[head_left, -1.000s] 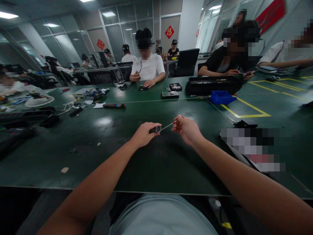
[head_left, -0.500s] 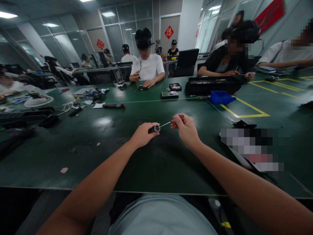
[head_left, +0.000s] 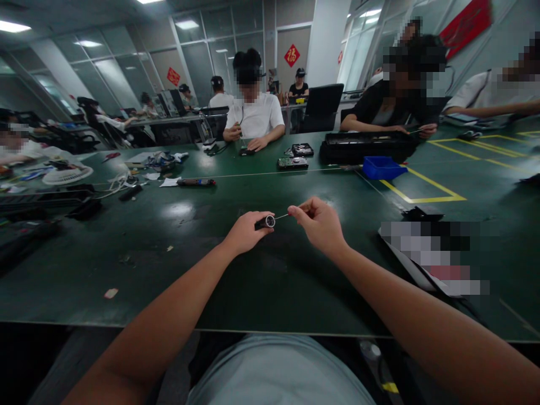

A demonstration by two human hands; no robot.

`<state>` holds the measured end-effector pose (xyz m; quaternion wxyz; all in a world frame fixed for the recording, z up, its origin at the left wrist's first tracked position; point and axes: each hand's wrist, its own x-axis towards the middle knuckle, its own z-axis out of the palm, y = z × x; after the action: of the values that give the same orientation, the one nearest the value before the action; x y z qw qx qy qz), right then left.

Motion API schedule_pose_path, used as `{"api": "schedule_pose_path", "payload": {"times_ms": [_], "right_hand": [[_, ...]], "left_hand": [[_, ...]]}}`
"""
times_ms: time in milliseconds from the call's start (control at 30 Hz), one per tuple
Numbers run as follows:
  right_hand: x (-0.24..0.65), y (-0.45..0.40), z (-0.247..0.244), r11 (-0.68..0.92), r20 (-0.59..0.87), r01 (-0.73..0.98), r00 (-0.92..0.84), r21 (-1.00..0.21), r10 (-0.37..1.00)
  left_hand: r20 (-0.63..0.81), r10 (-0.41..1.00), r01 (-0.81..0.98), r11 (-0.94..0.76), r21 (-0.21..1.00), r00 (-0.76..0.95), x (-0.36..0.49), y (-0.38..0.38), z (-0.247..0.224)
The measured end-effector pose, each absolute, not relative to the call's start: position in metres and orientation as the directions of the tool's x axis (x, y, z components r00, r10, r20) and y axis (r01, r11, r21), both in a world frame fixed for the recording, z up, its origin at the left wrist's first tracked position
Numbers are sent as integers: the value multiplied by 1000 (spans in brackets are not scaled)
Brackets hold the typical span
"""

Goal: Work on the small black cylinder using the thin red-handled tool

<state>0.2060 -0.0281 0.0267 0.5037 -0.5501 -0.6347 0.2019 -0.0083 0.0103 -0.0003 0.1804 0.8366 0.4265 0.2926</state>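
Over the green table, my left hand [head_left: 247,232] is closed around a small black flashlight [head_left: 265,223]. Its round, silver-rimmed end faces me and to the right. My right hand [head_left: 318,222] pinches a thin screwdriver [head_left: 282,216], whose handle is mostly covered by the fingers. The bare metal shaft points left, and its tip meets the rim of the flashlight's end; whether it goes inside cannot be made out. Both hands are held a little above the tabletop.
Beyond my hands lie a dark pen-shaped tool [head_left: 196,182], a circuit board [head_left: 292,163], a blue tray [head_left: 383,167] and a long black housing [head_left: 367,147]. A blurred flat item [head_left: 405,261] lies to the right. Cables and a white fan part [head_left: 67,173] are left. Co-workers sit opposite.
My right hand's thumb and fingers have shifted left along the screwdriver, so less of the shaft shows. My left hand and the flashlight have barely moved.
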Motion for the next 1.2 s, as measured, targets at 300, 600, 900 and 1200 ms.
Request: {"api": "schedule_pose_path", "payload": {"times_ms": [300, 600, 900, 1200], "right_hand": [[206, -28, 23, 446, 489, 434, -15, -783, 872], [206, -29, 29, 343, 384, 509, -25, -790, 923], [206, -30, 25, 378, 398, 454, -55, -806, 916], [205, -23, 20, 370, 400, 276, 63, -887, 914]], "left_hand": [[338, 822, 613, -568, 549, 459, -9, 12, -2], [324, 823, 596, -563, 572, 466, -9, 12, -3], [321, 826, 601, -560, 571, 464, -10, 13, -3], [323, 834, 615, -549, 566, 448, -9, 12, -1]]}}
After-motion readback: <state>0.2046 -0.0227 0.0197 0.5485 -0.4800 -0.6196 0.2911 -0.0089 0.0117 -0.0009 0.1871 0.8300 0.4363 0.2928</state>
